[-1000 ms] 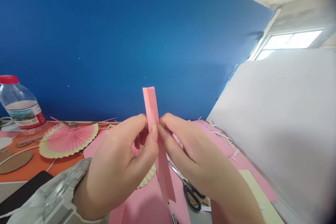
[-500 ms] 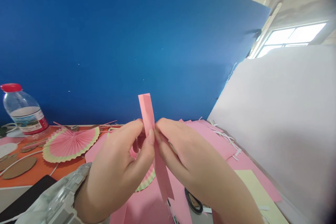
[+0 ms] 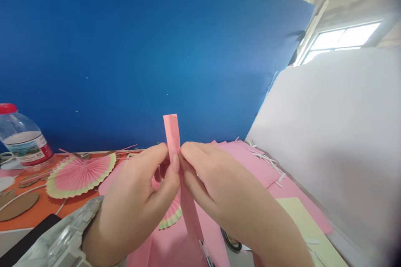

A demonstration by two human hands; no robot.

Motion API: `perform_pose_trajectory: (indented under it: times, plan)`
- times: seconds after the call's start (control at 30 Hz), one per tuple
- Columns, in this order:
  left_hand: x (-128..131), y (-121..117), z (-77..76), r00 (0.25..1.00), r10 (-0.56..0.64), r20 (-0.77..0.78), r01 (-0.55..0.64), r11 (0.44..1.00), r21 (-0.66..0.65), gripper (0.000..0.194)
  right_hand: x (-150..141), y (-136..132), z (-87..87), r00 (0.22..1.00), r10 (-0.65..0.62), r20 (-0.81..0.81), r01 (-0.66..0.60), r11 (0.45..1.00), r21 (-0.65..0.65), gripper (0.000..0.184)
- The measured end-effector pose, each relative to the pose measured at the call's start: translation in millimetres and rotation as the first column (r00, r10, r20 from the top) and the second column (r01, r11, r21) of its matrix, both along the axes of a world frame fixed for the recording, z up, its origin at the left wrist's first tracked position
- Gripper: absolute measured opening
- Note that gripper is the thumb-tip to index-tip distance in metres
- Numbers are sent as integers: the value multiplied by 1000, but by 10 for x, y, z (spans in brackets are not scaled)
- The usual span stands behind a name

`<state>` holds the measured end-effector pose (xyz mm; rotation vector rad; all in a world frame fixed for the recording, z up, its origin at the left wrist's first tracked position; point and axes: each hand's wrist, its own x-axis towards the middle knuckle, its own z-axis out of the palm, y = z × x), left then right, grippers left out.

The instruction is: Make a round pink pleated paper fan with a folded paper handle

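Note:
A long folded strip of pink paper stands upright between my hands, its lower length slanting down toward the table. My left hand pinches it from the left, thumb lying on the near face. From the right, my right hand pinches the same strip at its edge, fingertips close to the left thumb. A pleated pink paper fan with a pale yellow-green rim lies behind my left hand, partly hidden. Below the strip's lower end is a pen-like tool, and black-handled scissors lie partly under my right forearm.
Another pleated fan and cardboard discs lie on the orange surface at left, near a red-capped bottle. Pink sheets, white paper scraps and a pale yellow sheet lie right. A blue panel rises behind.
The view has shifted slightly, so the surroundings and both hands sit a little further left. Both hands keep their pinch on the pink paper strip.

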<state>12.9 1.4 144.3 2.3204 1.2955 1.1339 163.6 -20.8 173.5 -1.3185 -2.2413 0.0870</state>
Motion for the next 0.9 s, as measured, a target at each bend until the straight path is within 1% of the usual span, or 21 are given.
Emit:
perform_pose_trajectory:
  times: [0.17, 0.23, 0.3, 0.37, 0.43, 0.53, 0.6, 0.67, 0.8, 0.83, 0.9]
  plan:
    - [-44, 18, 4, 997, 34, -76, -35, 999, -10, 32, -6, 38, -39, 1000, 3, 28, -5, 997, 77, 30]
    - [-62, 20, 16, 996, 26, -84, -30, 999, -37, 32, -6, 35, -47, 1000, 3, 31, -5, 998, 69, 30]
    - [-73, 15, 30, 998, 3, -67, -7, 998, -55, 31, -9, 13, -40, 1000, -12, 4, 12, 1000, 24, 30]
    - [-76, 3, 41, 999, -14, -37, 13, 1000, -28, 31, -19, -18, -23, 999, -35, -39, 35, 999, -11, 31]
    - [-72, -15, 49, 1000, -23, -16, 23, 999, 24, 32, -30, -47, -5, 996, -50, -76, 49, 999, -9, 33]
    - [-63, -35, 55, 1000, -30, -4, 30, 996, 82, 32, -32, -60, 3, 996, -30, -86, 31, 999, 12, 33]
    - [-61, -38, 56, 999, -32, -15, 33, 996, 84, 31, -23, -45, -4, 998, 3, -67, -2, 1000, 17, 33]
    - [-65, -37, 60, 999, -30, -31, 33, 996, 80, 29, -16, -21, -15, 998, 32, -45, -30, 999, 43, 32]
    - [-85, -50, 76, 999, -24, -48, 30, 993, 116, 30, -26, 16, -24, 999, 46, -21, -42, 985, 166, 30]
    - [-89, -57, 80, 999, -11, -50, 17, 992, 123, 30, -31, 16, -23, 999, 48, -20, -43, 982, 183, 29]
    - [-93, -75, 88, 999, 25, -43, -19, 991, 134, 29, -37, 7, -22, 998, 55, -24, -50, 983, 175, 29]
